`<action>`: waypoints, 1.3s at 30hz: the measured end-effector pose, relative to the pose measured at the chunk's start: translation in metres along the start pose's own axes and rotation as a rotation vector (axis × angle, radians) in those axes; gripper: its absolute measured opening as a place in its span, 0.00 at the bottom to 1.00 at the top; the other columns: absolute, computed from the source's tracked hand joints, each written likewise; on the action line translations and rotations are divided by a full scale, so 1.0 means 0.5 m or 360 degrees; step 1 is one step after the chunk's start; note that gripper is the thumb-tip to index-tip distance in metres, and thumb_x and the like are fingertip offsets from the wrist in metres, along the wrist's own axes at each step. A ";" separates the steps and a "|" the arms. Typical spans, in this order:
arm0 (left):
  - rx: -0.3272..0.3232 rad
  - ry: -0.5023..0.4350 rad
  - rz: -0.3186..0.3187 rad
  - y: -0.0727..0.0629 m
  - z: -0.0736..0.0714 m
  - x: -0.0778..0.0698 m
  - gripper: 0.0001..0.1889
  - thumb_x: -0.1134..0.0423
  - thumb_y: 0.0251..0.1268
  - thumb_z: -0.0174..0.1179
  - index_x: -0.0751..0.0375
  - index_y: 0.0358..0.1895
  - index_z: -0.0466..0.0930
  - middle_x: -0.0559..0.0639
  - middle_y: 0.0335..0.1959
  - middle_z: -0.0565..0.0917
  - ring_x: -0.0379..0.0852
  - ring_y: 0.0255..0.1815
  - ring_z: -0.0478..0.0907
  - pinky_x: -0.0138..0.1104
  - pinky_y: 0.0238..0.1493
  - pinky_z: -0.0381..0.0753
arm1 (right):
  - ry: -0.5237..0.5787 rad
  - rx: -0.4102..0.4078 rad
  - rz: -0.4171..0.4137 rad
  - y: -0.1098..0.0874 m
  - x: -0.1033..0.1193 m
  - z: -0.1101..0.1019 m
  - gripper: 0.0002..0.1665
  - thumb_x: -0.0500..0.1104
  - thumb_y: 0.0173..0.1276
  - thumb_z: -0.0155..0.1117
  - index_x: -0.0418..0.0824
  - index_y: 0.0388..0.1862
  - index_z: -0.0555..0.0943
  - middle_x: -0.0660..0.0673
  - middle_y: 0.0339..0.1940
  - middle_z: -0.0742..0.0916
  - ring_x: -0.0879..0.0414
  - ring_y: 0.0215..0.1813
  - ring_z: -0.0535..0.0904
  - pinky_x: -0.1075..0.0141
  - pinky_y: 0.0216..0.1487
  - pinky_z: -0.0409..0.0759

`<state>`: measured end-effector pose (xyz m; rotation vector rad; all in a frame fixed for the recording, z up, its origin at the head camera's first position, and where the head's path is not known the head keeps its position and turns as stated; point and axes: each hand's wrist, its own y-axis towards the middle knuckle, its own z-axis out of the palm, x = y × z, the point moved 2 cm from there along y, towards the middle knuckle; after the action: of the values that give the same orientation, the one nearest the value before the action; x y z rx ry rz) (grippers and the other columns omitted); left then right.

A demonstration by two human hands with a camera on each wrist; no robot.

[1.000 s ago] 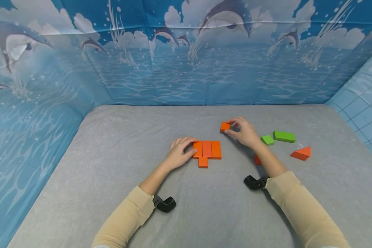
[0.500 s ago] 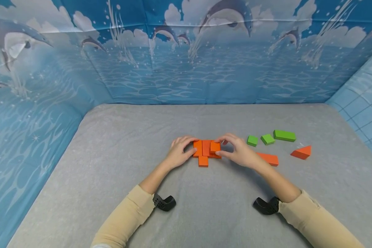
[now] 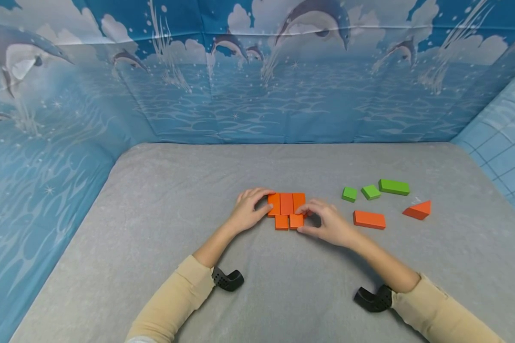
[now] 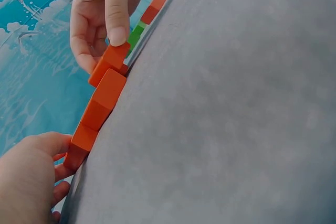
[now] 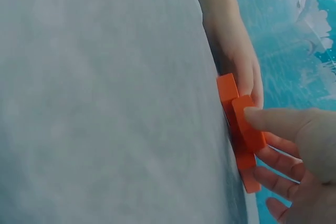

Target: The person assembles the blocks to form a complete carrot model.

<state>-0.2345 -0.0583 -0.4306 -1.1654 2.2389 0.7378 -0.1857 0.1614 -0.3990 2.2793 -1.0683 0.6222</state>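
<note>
Piece by piece: a person sets orange blocks together on a grey surface [image 3: 283, 286]. From here, the left hand [image 3: 250, 211] grips the outer end of the leftmost orange block [image 3: 273, 205], which lies side by side with the middle orange block [image 3: 286, 204] and the rightmost orange block [image 3: 298, 198]. One small orange block [image 3: 281, 222] sits against the row's near side. The right hand [image 3: 328, 222] pinches a second small orange block [image 3: 295, 221] just beside it, tilted; whether it touches the surface, I cannot tell. By my reading, four pieces are placed and a fifth nearly so. Well apart, to the person's right, lie a small green block [image 3: 349, 194], another green block [image 3: 371, 192], a long green block [image 3: 394, 187], a long orange block [image 3: 369, 219] and an orange wedge [image 3: 417, 210], none joined to the group.
</note>
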 end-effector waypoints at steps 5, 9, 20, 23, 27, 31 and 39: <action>0.0005 -0.0001 -0.0012 0.000 -0.001 0.000 0.19 0.57 0.65 0.53 0.53 0.58 0.72 0.50 0.59 0.73 0.51 0.61 0.63 0.48 0.63 0.51 | -0.0060 0.0019 0.0058 -0.002 -0.001 0.006 0.19 0.41 0.51 0.72 0.41 0.43 0.79 0.50 0.38 0.80 0.55 0.40 0.74 0.59 0.43 0.65; 0.0004 0.0000 -0.0016 0.000 0.000 0.000 0.19 0.57 0.65 0.53 0.53 0.58 0.73 0.50 0.59 0.73 0.51 0.60 0.63 0.48 0.63 0.52 | -0.0079 0.0016 0.0067 -0.003 -0.002 0.011 0.19 0.41 0.51 0.72 0.41 0.43 0.79 0.50 0.38 0.79 0.55 0.40 0.72 0.60 0.41 0.61; 0.0004 -0.0008 -0.0022 0.000 -0.001 -0.002 0.19 0.57 0.65 0.53 0.53 0.58 0.73 0.50 0.58 0.73 0.51 0.60 0.64 0.48 0.63 0.52 | -0.0120 0.0009 0.0073 -0.004 -0.001 0.016 0.19 0.41 0.51 0.72 0.42 0.43 0.80 0.50 0.39 0.79 0.56 0.42 0.73 0.58 0.43 0.61; 0.0005 -0.0004 -0.0024 0.000 0.000 -0.001 0.19 0.57 0.65 0.53 0.53 0.59 0.72 0.50 0.58 0.73 0.51 0.60 0.63 0.48 0.63 0.52 | -0.0125 0.0006 0.0076 -0.004 -0.001 0.017 0.19 0.41 0.51 0.72 0.41 0.43 0.80 0.49 0.40 0.79 0.56 0.42 0.74 0.58 0.43 0.61; 0.0008 0.0000 -0.0024 0.000 0.000 0.000 0.19 0.57 0.65 0.53 0.53 0.59 0.72 0.50 0.59 0.73 0.51 0.61 0.63 0.48 0.63 0.52 | -0.0066 -0.0020 0.0051 -0.003 0.000 0.012 0.21 0.41 0.49 0.73 0.41 0.43 0.79 0.49 0.40 0.80 0.55 0.41 0.74 0.58 0.42 0.60; 0.0015 0.0004 -0.0020 0.001 -0.001 0.000 0.19 0.56 0.66 0.53 0.53 0.59 0.72 0.50 0.59 0.73 0.51 0.61 0.63 0.48 0.64 0.51 | 0.0029 -0.0090 0.0000 -0.009 -0.004 -0.010 0.22 0.38 0.49 0.73 0.39 0.45 0.79 0.46 0.40 0.81 0.52 0.41 0.74 0.56 0.43 0.66; 0.0025 -0.0011 -0.0021 0.001 -0.001 0.002 0.19 0.57 0.66 0.53 0.53 0.59 0.72 0.50 0.59 0.73 0.51 0.61 0.63 0.48 0.64 0.50 | 0.0083 -0.0290 0.0092 -0.065 -0.048 -0.083 0.22 0.32 0.52 0.69 0.35 0.48 0.77 0.41 0.41 0.81 0.54 0.40 0.72 0.64 0.37 0.69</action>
<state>-0.2355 -0.0587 -0.4308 -1.1675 2.2255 0.7165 -0.1812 0.2185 -0.3916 2.0718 -1.1215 0.5788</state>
